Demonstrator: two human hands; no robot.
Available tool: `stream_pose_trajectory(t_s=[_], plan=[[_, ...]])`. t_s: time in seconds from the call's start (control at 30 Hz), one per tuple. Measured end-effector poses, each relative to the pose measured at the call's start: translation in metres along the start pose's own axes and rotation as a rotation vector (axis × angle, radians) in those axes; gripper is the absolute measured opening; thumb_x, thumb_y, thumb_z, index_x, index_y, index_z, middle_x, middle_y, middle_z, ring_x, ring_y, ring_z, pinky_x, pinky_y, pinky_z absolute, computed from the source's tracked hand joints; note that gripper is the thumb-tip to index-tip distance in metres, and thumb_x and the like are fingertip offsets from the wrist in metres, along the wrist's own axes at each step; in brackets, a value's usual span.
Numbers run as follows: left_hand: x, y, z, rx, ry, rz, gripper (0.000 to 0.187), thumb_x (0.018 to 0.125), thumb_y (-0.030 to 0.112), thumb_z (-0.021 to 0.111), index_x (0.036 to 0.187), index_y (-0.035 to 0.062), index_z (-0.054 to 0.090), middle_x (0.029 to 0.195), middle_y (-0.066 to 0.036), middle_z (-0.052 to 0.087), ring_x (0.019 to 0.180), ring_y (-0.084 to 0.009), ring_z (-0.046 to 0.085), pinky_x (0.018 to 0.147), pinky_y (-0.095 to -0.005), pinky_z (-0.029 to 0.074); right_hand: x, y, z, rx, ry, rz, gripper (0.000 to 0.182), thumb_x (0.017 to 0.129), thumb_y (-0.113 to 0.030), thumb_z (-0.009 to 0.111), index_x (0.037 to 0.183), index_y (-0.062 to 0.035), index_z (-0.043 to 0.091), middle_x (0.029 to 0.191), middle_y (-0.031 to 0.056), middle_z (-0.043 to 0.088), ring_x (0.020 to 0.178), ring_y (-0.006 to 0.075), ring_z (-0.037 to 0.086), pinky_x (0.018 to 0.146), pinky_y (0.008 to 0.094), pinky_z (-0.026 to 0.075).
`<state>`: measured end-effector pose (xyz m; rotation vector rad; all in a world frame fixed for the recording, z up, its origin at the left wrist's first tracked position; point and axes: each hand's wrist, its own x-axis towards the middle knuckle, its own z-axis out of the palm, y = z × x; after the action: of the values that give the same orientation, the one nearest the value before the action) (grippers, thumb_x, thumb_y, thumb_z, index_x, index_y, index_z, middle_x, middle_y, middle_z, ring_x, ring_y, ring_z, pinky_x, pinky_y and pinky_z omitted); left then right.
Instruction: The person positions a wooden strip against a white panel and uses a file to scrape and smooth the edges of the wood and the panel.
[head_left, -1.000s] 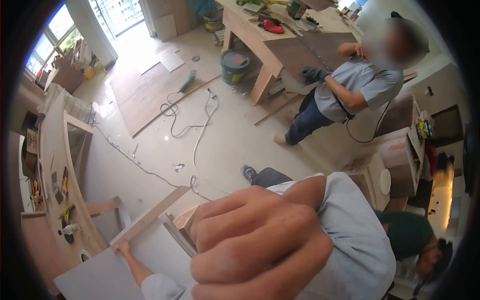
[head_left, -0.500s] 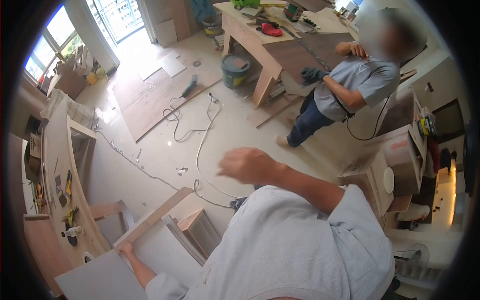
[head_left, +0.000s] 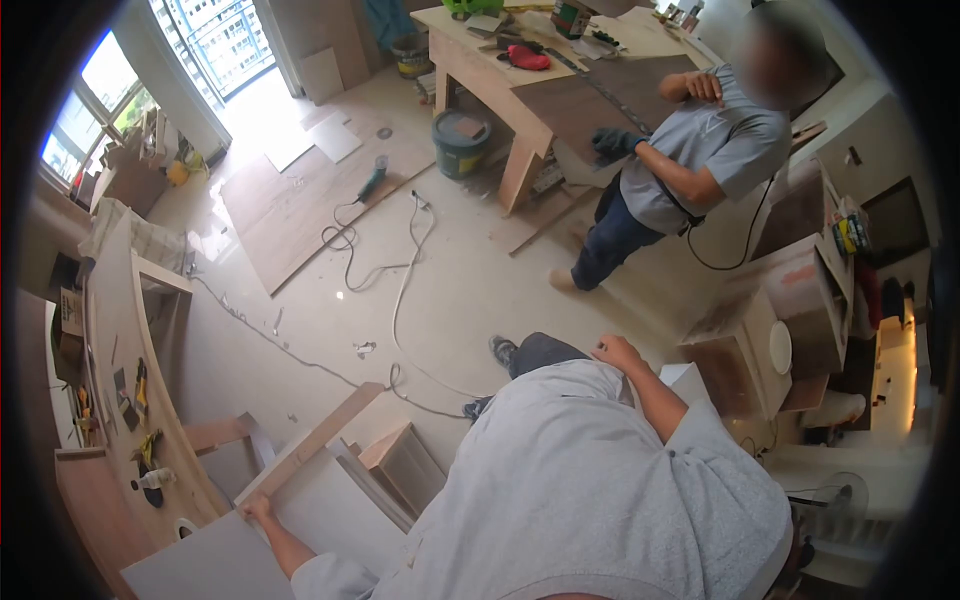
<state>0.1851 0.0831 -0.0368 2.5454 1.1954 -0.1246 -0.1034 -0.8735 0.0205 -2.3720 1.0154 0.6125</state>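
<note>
My left hand (head_left: 259,507) is closed over the edge of a white panel (head_left: 200,560), at the corner where a long wooden strip (head_left: 315,440) meets it. The strip slopes up to the right. Beside it stand several narrow boards and a small wooden box frame (head_left: 405,462). My right hand (head_left: 617,352) hangs by my right hip, fingers loosely bent and apart from any tool. I see nothing in it, though part of the fingers is hard to make out.
A co-worker (head_left: 690,150) with one dark glove stands by a wooden workbench (head_left: 480,60). On the floor lie a plywood sheet (head_left: 290,230), a corded power tool (head_left: 372,183) and loose cables (head_left: 400,290). A bucket (head_left: 462,145) is near the bench; a curved wooden counter (head_left: 140,400) runs along the left.
My right hand has come down and back from in front of my body to my right hip. My left hand stays on the panel's edge. The view has shifted slightly.
</note>
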Motion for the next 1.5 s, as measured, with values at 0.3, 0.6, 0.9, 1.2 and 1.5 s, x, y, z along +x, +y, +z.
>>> stream_pose_trajectory(t_s=[0.3, 0.6, 0.9, 1.2, 1.5], plan=[[0.001, 0.0, 0.0, 0.08, 0.032, 0.007, 0.106, 0.094, 0.057, 0.075, 0.151, -0.015, 0.022, 0.164, -0.037, 0.018, 0.15, -0.0445, 0.033, 0.122, -0.0496, 0.037, -0.019, 0.041, 0.02, 0.051, -0.021, 0.151, 0.038, 0.085, -0.036, 0.076, 0.111, -0.0096, 0.078, 0.114, 0.0202, 0.077, 0.112, 0.0381, 0.073, 0.093, 0.0446, 0.056], [0.003, 0.003, -0.001, 0.014, -0.021, -0.03, 0.107, 0.094, 0.058, 0.073, 0.153, -0.0154, 0.022, 0.164, -0.034, 0.024, 0.152, -0.0436, 0.03, 0.123, -0.0512, 0.035, -0.001, 0.003, 0.015, 0.076, 0.006, 0.055, 0.034, 0.086, -0.035, 0.076, 0.109, -0.0096, 0.079, 0.108, 0.0192, 0.079, 0.105, 0.0358, 0.075, 0.09, 0.0436, 0.058], [-0.002, 0.003, -0.002, -0.023, 0.005, -0.012, 0.108, 0.093, 0.056, 0.076, 0.152, -0.0167, 0.022, 0.161, -0.036, 0.027, 0.15, -0.0469, 0.032, 0.124, -0.0496, 0.034, -0.004, 0.023, 0.024, 0.13, -0.011, 0.014, 0.033, 0.088, -0.029, 0.075, 0.112, -0.0061, 0.079, 0.109, 0.0203, 0.079, 0.106, 0.0343, 0.075, 0.091, 0.0418, 0.057], [-0.001, 0.003, -0.006, -0.012, -0.049, -0.052, 0.112, 0.093, 0.059, 0.076, 0.153, -0.0167, 0.02, 0.165, -0.038, 0.017, 0.156, -0.0468, 0.022, 0.128, -0.048, 0.028, -0.004, 0.023, 0.023, 0.107, -0.021, -0.009, 0.03, 0.09, -0.026, 0.07, 0.112, -0.0055, 0.078, 0.109, 0.0215, 0.078, 0.106, 0.0352, 0.075, 0.091, 0.0419, 0.057], [-0.001, 0.002, -0.007, 0.051, -0.035, -0.013, 0.112, 0.093, 0.06, 0.075, 0.152, -0.0172, 0.019, 0.166, -0.039, 0.013, 0.158, -0.0469, 0.015, 0.128, -0.05, 0.027, -0.005, 0.021, 0.026, 0.133, -0.012, -0.005, 0.03, 0.089, -0.026, 0.071, 0.111, -0.0058, 0.078, 0.107, 0.0209, 0.078, 0.104, 0.0341, 0.075, 0.09, 0.0413, 0.057]])
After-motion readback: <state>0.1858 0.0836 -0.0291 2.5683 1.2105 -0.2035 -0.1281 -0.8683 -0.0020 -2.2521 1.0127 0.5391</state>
